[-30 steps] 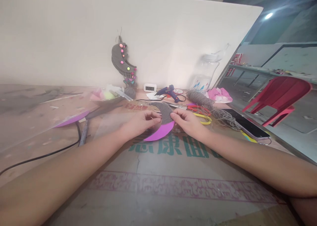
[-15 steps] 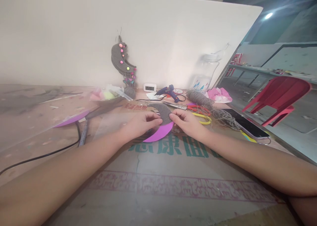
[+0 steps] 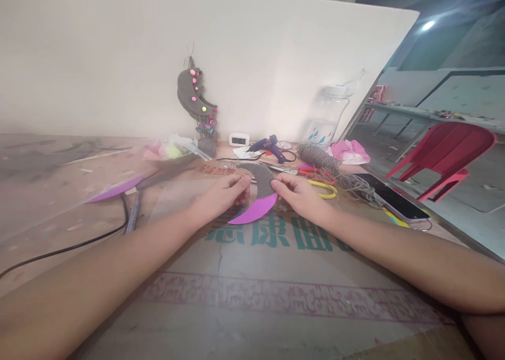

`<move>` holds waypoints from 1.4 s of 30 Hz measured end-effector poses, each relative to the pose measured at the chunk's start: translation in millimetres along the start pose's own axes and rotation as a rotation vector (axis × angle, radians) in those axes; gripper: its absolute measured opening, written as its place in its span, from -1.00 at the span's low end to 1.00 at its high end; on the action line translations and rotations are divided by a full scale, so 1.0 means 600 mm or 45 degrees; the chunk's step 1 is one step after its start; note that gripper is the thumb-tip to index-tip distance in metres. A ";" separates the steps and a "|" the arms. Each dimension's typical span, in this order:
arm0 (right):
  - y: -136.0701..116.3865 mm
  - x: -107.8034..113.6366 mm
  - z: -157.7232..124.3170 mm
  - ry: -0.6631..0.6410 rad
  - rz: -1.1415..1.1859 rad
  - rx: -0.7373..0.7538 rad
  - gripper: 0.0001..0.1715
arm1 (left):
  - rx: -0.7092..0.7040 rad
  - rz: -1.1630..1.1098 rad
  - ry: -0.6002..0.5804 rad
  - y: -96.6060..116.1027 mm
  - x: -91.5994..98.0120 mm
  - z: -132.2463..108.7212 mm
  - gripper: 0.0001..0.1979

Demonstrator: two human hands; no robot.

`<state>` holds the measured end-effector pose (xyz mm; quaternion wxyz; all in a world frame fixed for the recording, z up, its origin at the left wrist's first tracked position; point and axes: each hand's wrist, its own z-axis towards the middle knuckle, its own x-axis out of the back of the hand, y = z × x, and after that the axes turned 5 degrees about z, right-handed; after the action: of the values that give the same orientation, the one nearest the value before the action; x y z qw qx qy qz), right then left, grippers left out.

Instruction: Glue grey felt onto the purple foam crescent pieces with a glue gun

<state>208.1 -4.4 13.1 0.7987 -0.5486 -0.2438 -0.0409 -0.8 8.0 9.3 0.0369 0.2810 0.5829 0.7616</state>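
Near side: widest free stretch is the cardboard (image 3: pixel 252 307) between the forearms, running up to the purple lower part of the crescent (image 3: pixel 256 211). Flanks: left hand (image 3: pixel 225 196) and right hand (image 3: pixel 300 193) close off the crescent from both sides; the gap between them is taken up by it.

Far side: crowded. Scissors with yellow handles (image 3: pixel 326 189) lie just past the right hand; red handles (image 3: pixel 317 174), the glue gun (image 3: pixel 269 146) and clock (image 3: pixel 239 139) stand farther back, then the white panel (image 3: pixel 256 60) limits reach.

Right: loose yarn (image 3: pixel 365 191) and phone (image 3: pixel 396 198) obstruct. Left: black cable (image 3: pixel 71 250) crosses the table (image 3: pixel 47 223). Above hands: open air.
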 end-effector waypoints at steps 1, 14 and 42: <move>0.000 0.000 0.000 0.010 -0.003 -0.001 -0.66 | 0.010 0.025 -0.019 0.000 0.000 -0.001 -0.59; -0.003 -0.001 0.001 0.039 0.026 -0.027 -0.67 | 0.133 0.154 -0.066 0.011 0.000 -0.010 -0.63; -0.003 0.002 -0.001 -0.077 -0.052 0.036 -0.58 | 0.125 0.172 -0.028 0.009 0.002 -0.007 -0.62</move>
<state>208.8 -5.4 15.1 0.7977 -0.5331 -0.2796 -0.0369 -2.1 3.2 13.7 -0.0221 0.3294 0.5988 0.7297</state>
